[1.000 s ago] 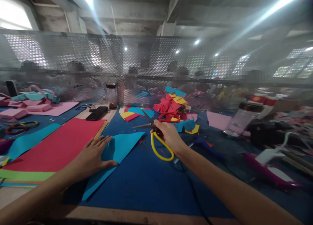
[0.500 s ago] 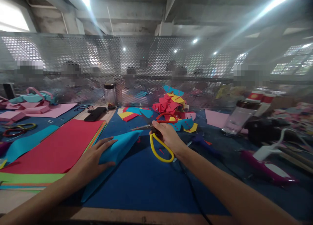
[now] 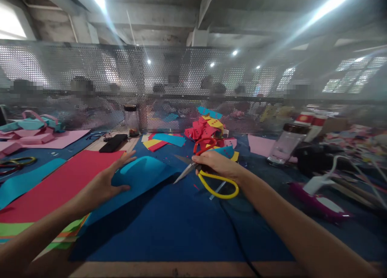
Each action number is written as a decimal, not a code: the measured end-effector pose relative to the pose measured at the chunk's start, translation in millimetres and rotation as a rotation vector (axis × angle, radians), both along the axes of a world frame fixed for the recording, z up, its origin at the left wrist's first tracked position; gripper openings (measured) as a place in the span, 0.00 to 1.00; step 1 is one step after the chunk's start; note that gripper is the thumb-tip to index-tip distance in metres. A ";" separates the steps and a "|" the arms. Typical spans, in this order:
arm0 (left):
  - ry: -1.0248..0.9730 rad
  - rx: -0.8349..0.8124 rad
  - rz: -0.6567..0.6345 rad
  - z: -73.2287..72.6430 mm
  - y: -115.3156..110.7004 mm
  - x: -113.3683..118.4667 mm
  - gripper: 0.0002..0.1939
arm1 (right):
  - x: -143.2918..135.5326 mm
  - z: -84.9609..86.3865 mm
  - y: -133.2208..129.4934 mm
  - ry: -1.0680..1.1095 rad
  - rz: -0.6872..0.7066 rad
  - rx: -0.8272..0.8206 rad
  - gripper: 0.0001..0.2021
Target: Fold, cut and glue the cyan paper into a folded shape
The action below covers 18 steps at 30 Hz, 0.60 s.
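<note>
My left hand lies at the left side of a blue paper sheet, its fingers stretched and its thumb apart. The sheet bulges upward beside the fingers and tapers to the right; its lower part overlaps the stacked coloured sheets. My right hand grips scissors with one yellow and one red handle loop. The scissor blades are spread and point left, near the blue sheet's right tip. Under my left forearm lies a large red sheet on top of the stack.
Behind the scissors rises a pile of red, yellow and blue cut pieces. A phone and a jar stand back left. To the right are a clear bottle, a purple-and-white device and a black cable. A perforated screen runs behind.
The blue sheet has bulged up and shifted left with my left hand, whose fingers are now more raised. The scissors have turned, their blades pointing lower left. The view has shifted slightly.
</note>
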<state>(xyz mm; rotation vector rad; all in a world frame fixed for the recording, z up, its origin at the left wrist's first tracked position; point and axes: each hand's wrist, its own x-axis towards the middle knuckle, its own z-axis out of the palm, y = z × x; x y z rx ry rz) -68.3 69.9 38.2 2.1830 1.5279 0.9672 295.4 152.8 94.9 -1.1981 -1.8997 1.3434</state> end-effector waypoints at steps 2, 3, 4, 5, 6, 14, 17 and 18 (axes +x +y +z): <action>0.002 -0.001 -0.023 -1.3 0.8 -6.0 0.42 | 5.0 -1.7 -3.1 -0.049 0.020 -0.028 0.21; -0.003 -0.003 -0.035 -1.4 0.5 -8.4 0.42 | 7.0 -3.3 -4.2 -0.072 0.033 -0.039 0.21; -0.009 -0.011 -0.049 -0.9 -0.1 -10.2 0.42 | 8.9 -5.1 -4.9 -0.091 0.046 -0.046 0.21; -0.018 -0.019 -0.061 0.1 -0.7 -11.6 0.43 | 10.7 -6.8 -5.2 -0.104 0.062 -0.050 0.21; -0.029 -0.029 -0.074 1.7 -1.1 -12.6 0.44 | 12.6 -8.2 -5.0 -0.108 0.075 -0.052 0.21; 0.003 -0.133 -0.190 21.1 8.9 -6.6 0.49 | 31.8 -6.6 -3.5 -0.070 0.071 -0.092 0.24; 0.081 -0.130 -0.214 25.7 17.5 -1.6 0.48 | 38.3 -6.8 -9.0 -0.153 0.063 -0.078 0.23; 0.108 -0.123 -0.223 26.4 20.2 -0.6 0.47 | 40.2 -8.0 -11.0 -0.171 0.065 -0.085 0.23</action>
